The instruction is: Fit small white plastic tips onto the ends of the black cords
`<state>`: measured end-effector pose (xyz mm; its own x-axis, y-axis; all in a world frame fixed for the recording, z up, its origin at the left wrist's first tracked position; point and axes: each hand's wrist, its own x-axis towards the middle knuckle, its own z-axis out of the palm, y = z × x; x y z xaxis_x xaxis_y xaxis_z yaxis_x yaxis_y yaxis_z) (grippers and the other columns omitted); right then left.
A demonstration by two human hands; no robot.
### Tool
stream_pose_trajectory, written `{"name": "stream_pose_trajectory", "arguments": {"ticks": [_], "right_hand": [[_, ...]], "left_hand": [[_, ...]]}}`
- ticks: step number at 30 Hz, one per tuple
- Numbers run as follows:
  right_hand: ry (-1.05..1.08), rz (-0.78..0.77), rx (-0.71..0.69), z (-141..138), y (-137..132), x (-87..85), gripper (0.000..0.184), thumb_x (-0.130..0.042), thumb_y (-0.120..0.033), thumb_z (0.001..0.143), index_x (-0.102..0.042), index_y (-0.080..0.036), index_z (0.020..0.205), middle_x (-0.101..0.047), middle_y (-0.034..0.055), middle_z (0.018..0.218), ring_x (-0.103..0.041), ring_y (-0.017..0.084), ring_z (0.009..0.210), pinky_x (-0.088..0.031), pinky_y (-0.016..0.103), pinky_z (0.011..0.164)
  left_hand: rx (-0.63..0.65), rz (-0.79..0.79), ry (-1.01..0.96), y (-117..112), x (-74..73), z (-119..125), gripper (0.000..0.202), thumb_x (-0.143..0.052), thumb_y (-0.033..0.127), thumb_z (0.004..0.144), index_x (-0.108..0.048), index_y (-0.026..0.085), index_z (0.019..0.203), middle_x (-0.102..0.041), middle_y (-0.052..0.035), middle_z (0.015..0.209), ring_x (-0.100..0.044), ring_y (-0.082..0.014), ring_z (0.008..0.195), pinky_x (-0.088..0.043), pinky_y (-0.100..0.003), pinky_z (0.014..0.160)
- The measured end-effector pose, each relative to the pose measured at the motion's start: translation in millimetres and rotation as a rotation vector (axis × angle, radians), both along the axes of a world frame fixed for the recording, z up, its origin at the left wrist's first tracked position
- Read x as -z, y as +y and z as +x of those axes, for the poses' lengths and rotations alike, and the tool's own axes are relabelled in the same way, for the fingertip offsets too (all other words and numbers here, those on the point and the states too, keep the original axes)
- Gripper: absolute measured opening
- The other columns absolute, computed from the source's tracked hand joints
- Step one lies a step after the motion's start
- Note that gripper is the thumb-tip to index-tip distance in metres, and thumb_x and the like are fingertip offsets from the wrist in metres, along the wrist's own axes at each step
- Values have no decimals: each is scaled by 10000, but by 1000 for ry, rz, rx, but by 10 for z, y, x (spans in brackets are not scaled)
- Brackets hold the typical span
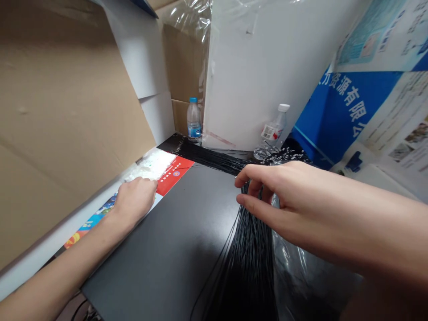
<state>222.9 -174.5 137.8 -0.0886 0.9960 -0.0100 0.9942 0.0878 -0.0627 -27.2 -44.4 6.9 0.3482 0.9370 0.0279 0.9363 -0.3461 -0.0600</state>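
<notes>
My left hand [136, 196] is closed, knuckles up, at the near edge of a heap of small white pieces [154, 164] in clear plastic. Whatever its fingers hold, if anything, is hidden. My right hand [270, 185] hovers over the top end of a thick bundle of thin black wires [252, 236]. Its thumb and index finger are bent but apart, with nothing visible between them. A second bundle of black wires [210, 157] lies across the back of the dark table, with small whitish ends at its left.
A blue-capped bottle [194, 122] and a white-capped bottle [276, 129] stand at the back, before a white panel [261, 67]. Brown cardboard [67, 98] walls the left. Red printed paper [175, 174] lies on the dark tabletop [187, 214]. Clear plastic [297, 263] covers the right side.
</notes>
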Motion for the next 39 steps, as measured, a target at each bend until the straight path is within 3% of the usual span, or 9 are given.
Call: {"name": "stream_pose_trajectory", "arguments": {"ticks": [3, 9, 13, 18, 22, 25, 27, 32, 39], "right_hand": [[-19, 33, 3, 12, -4, 43, 281, -547, -430, 859, -699, -272, 1034, -735, 56, 812, -656, 203, 577, -429, 284, 464], [-31, 24, 10, -8, 1, 57, 285, -548, -429, 863, -698, -273, 1048, -730, 59, 816, -653, 194, 572, -405, 272, 460], [-11, -14, 13, 4, 37, 53, 240, -548, -400, 869, -700, -281, 1011, -728, 38, 798, -656, 196, 586, -419, 276, 490], [21, -45, -25, -24, 164, 121, 207, -526, -335, 896, -692, -254, 989, -728, 29, 803, -668, 184, 663, -437, 264, 562], [46, 34, -114, -153, 491, 380, 221, -479, -247, 924, -662, -210, 1043, -731, 52, 985, -672, 192, 844, -473, 277, 697], [92, 166, -214, -240, 966, 714, 241, -492, -151, 910, -645, -158, 1095, -694, 92, 1119, -592, 228, 1085, -467, 309, 882], [108, 238, -199, -289, 1341, 934, 267, -489, -67, 897, -653, -133, 1096, -675, 119, 1148, -549, 234, 1119, -435, 334, 954], [118, 144, -310, -440, 2051, 1280, 203, -604, -155, 902, -687, -163, 1087, -683, 96, 1095, -559, 223, 1026, -457, 301, 830], [187, 115, -384, -577, 2331, 1576, 101, -622, -268, 924, -704, -209, 929, -670, 52, 984, -549, 191, 944, -448, 273, 754]], "left_hand": [[-17, 35, 162, -8, -2, 20, 368, -335, 170, 889, -702, 155, 875, -726, -197, 865, -697, -355, 806, -493, -400, 636], [82, 62, 7, -19, -57, 67, 306, -355, 232, 892, -658, 184, 886, -711, -148, 942, -670, -335, 838, -463, -379, 611], [183, 44, -225, 44, -45, 244, 215, -433, 236, 868, -642, 196, 903, -714, -100, 932, -660, -265, 815, -471, -350, 670], [416, -210, -673, 32, 119, 641, 128, -513, 223, 862, -636, 189, 869, -717, -45, 805, -649, -180, 698, -483, -293, 673], [481, -347, -945, 26, 292, 771, 111, -527, 254, 881, -621, 197, 864, -707, -33, 797, -634, -171, 692, -472, -281, 635], [349, -369, -1254, 93, 399, 774, 89, -525, 250, 886, -585, 192, 854, -696, -33, 793, -637, -167, 708, -481, -280, 649], [259, -345, -1406, 148, 445, 775, 93, -524, 267, 892, -563, 191, 855, -669, -28, 774, -635, -164, 700, -495, -280, 651], [245, -280, -1548, 237, 449, 763, 115, -536, 299, 906, -543, 189, 873, -643, -37, 823, -639, -163, 749, -517, -275, 679], [317, -185, -1497, 254, 402, 706, 88, -528, 260, 926, -550, 184, 885, -647, -41, 843, -619, -160, 739, -475, -257, 635]]}}
